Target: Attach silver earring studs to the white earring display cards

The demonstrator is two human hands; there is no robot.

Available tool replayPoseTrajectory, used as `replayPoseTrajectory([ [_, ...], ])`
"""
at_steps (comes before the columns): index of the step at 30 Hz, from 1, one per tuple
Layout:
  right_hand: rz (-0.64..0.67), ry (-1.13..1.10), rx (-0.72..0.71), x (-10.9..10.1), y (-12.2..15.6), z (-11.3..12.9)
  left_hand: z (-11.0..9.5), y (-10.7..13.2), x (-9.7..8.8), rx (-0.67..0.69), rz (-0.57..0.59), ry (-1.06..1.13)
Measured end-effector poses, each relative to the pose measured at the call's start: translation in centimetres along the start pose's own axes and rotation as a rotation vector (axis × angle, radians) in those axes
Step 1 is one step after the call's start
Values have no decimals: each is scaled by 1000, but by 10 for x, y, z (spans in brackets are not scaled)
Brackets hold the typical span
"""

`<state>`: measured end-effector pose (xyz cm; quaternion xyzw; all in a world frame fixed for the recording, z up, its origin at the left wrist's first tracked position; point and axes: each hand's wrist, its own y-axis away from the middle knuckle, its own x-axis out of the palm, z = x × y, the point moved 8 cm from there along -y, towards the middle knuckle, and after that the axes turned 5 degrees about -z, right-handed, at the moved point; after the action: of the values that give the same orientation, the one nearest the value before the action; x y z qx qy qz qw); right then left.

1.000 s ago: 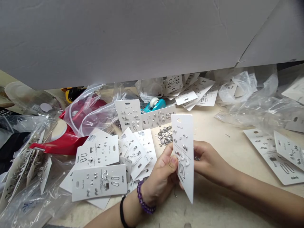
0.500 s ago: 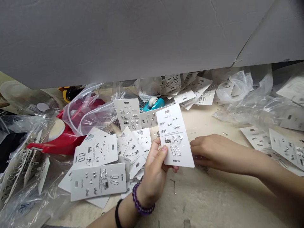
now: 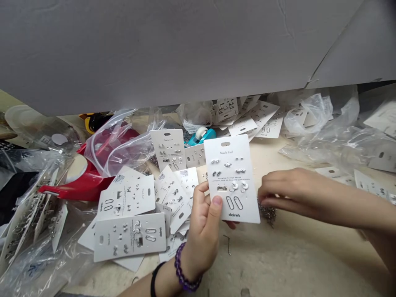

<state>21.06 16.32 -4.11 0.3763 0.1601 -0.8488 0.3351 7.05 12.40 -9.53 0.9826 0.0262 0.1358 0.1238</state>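
Note:
A white earring card (image 3: 232,169) faces me, with several pairs of small silver earrings and two oblong hoops on it. My left hand (image 3: 206,222) grips its lower left edge, thumb across the front and fingers behind. Just right of the card, my right hand (image 3: 284,192) has its fingers bent and pressed together; whatever they hold is hidden. Beneath those fingertips lies a small heap of silver metal bits (image 3: 268,215), partly covered by the card and hand. A thin metal piece (image 3: 228,244) lies on the table below the card.
More earring cards (image 3: 130,237) are piled at left, beside a red tape dispenser (image 3: 77,189). One card (image 3: 168,144) leans upright near a teal tape dispenser (image 3: 202,137). Clear plastic bags (image 3: 334,140) and further cards lie at right. A large pale panel (image 3: 185,53) spans the back.
The held card has turned more squarely toward me and shifted slightly right. My right hand has moved right, showing more of the metal heap.

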Motion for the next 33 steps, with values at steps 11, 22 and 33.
replayPoseTrajectory([
  [11, -210, -116, 148, 1, -9, 9, -2, -2, 1, 41, 43, -145],
  [22, -212, -706, 382, 22, -15, -22, -3, -2, 4, -3, 62, -86],
  [33, -130, -786, 351, 32, -11, -4, -2, -13, 7, -26, 103, 104],
])
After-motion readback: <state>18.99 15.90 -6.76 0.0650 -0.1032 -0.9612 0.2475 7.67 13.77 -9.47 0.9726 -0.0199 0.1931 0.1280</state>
